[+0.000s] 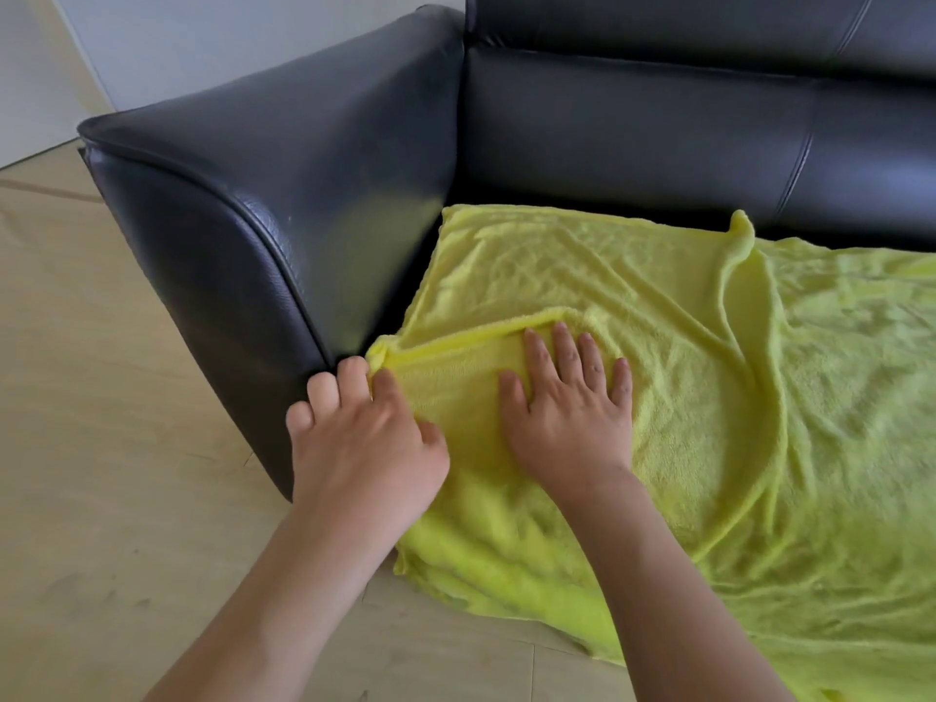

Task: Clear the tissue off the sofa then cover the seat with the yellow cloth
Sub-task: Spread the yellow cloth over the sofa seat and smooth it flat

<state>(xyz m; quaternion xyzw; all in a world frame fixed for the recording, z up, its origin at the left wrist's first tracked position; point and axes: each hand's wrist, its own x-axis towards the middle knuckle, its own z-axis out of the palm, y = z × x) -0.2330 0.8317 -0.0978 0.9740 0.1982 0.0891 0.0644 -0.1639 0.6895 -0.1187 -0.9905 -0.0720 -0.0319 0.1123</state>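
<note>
Yellow cloth (658,347) lies spread over the sofa (658,119) seat, centre-right. Right hand (567,412) presses flat, fingers spread; left hand (364,428) pinches the folded-over corner. Soft, light, floppy: best taken by its corners.

Your cloth (658,347) lies over the sofa (658,119) seat, its near edge hanging off the front toward the floor (101,448). Armrest (263,195) sits left of the cloth, backrest behind it. The cloth's near-left corner is folded back onto itself, just beside the armrest's front end. Your left hand (364,438) is at that corner, fingers touching the armrest and the fold. Your right hand (572,407) lies flat on the fold, just right of the left. A raised crease runs front to back, right of both hands.
</note>
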